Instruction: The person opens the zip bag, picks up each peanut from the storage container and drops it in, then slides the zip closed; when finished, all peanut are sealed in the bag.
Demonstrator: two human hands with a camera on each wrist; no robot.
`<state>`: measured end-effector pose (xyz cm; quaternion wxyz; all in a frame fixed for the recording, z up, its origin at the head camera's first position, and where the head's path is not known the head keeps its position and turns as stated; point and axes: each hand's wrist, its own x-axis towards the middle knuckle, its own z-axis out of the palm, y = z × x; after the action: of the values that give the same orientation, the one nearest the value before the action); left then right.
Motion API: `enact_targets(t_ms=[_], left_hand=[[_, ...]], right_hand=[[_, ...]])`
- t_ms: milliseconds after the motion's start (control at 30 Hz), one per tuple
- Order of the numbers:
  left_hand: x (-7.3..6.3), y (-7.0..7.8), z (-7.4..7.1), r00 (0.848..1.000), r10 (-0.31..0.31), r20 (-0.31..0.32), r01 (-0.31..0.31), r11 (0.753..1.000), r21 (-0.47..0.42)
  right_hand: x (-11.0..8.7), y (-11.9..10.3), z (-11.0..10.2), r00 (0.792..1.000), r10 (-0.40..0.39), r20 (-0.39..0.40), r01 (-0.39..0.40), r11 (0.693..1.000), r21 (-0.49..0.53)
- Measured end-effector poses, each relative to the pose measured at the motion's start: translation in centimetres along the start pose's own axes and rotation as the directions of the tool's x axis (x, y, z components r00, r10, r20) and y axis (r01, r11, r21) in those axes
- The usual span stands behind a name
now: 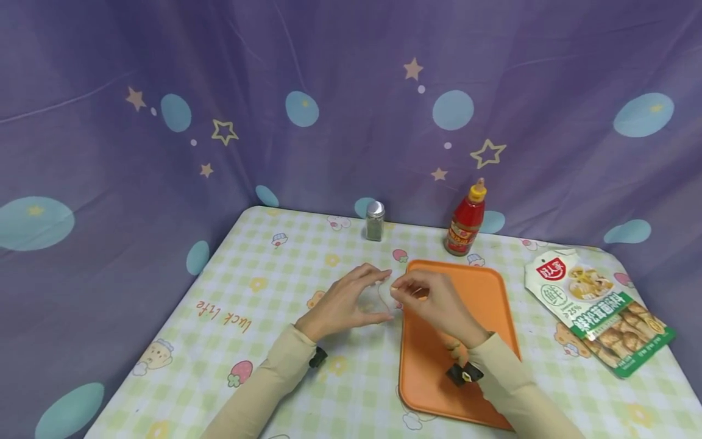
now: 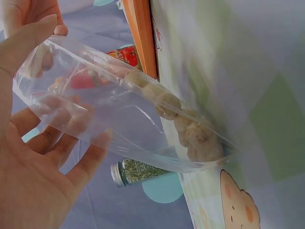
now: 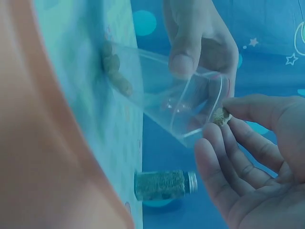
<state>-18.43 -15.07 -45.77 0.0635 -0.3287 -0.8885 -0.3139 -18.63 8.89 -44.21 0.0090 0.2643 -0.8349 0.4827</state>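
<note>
My left hand [image 1: 342, 305] grips a clear zip bag [image 2: 128, 112] near its mouth, holding it tilted with the bottom against the tablecloth. Several round, pale-brown lumps [image 2: 200, 138] lie in the bag's lower end. At the bag's mouth, my right hand [image 1: 436, 299] pinches a small brownish, rough piece [image 3: 220, 117] between thumb and fingertips. In the head view the bag is faint and partly hidden by both hands. Beneath the right forearm is an orange tray [image 1: 428, 390], with a few light-brown pieces [image 1: 454, 349] showing on it.
Behind the hands stands a glass shaker [image 1: 375, 222] of green flakes with a silver cap. A red sauce bottle [image 1: 465, 222] with a yellow cap is beyond the tray. To the right lies a green-and-white food packet [image 1: 600, 311]. A purple curtain [image 1: 351, 61] hangs behind the table.
</note>
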Motion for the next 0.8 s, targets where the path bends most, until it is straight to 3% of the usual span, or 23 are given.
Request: enact_targets(t_ms=[400,800], left_hand=[[0.1,0.0,0.0,1.000,0.002,0.004,-0.002,1.000,0.019],[0.1,-0.1,0.0,1.000,0.006,0.000,-0.006,1.000,0.018]], right_hand=[[0.4,-0.4,1.3,0.998,0.032,0.045,-0.033,0.999,0.022],[0.0,-0.4,0.6,1.000,0.001,0.026,0.000,1.000,-0.007]])
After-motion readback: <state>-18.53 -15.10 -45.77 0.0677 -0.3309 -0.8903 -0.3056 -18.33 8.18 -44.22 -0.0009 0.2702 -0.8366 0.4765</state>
